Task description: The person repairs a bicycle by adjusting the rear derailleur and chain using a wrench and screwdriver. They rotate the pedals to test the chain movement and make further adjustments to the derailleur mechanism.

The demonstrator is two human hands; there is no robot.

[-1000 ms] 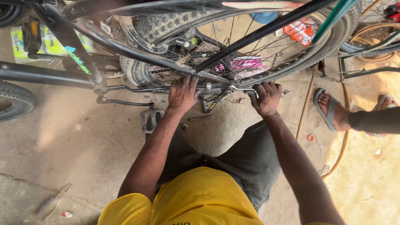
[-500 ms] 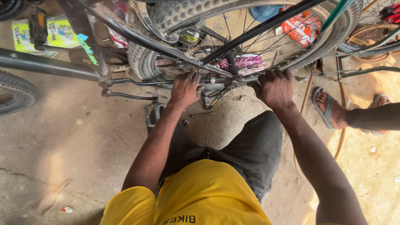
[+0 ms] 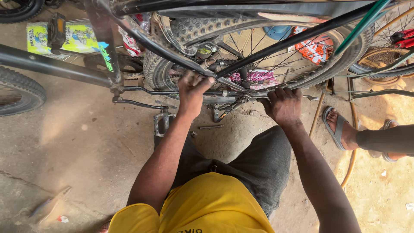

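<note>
While the right hand (image 3: 282,105) stays curled on the rear wheel (image 3: 258,51), the left hand (image 3: 192,88) has climbed to clasp the frame stay (image 3: 172,54).

Yellow-green flat package (image 3: 79,36) top left; orange-white wrapper (image 3: 317,47) behind spokes.

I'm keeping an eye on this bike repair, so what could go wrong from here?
The left hand grips the frame tube beside the rear wheel's spokes and gears, so fingers might get pinched if the wheel turns. A small metal rod lies loose on the ground by the knee. A bystander's sandalled foot stands close to the wheel.
</note>
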